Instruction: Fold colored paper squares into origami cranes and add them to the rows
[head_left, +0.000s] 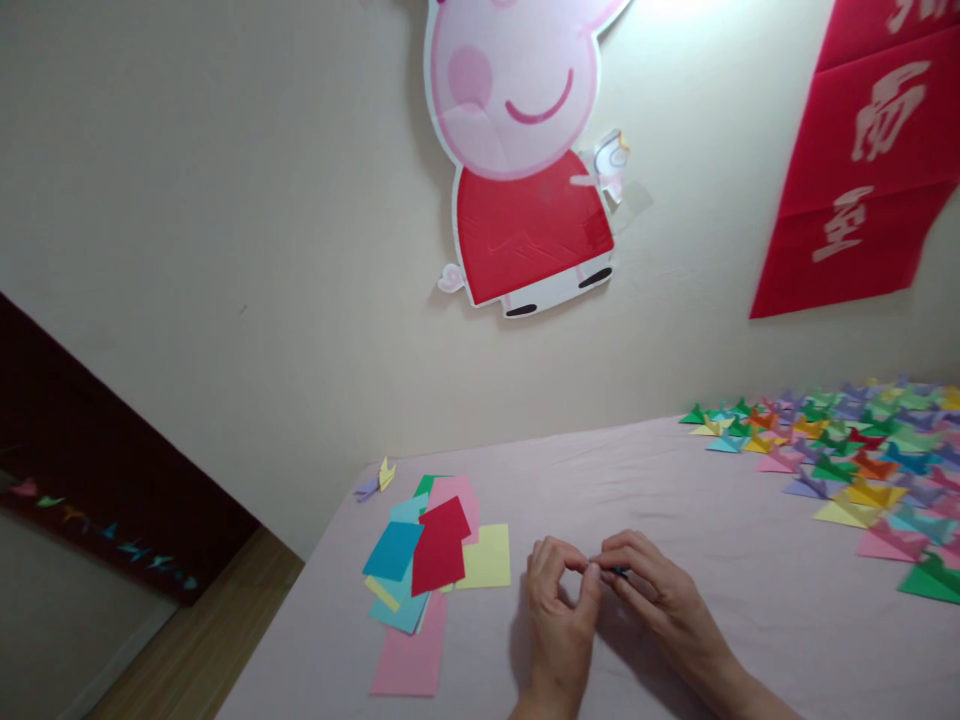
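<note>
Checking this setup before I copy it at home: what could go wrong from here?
The small dark piece between fingers of the right hand is mostly hidden, so it might slip unnoticed. The left hand is near the yellow sheet and could nudge it. The folded paper figures stand crowded together, so bumping one might disturb its neighbours.

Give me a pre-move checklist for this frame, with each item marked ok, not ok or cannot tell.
1. Both hands in view: ok; left hand and right hand meet at the fingertips.
2. Dark piece held: ok, between the right hand's fingers.
3. Its folds: cannot tell; fingers hide most of it.
4. Left hand's grip on it: cannot tell.
5. Loose sheets squarely stacked: not ok; they overlap at odd angles.
6. Folded pieces clear of the hands: ok, off to the right.
</note>
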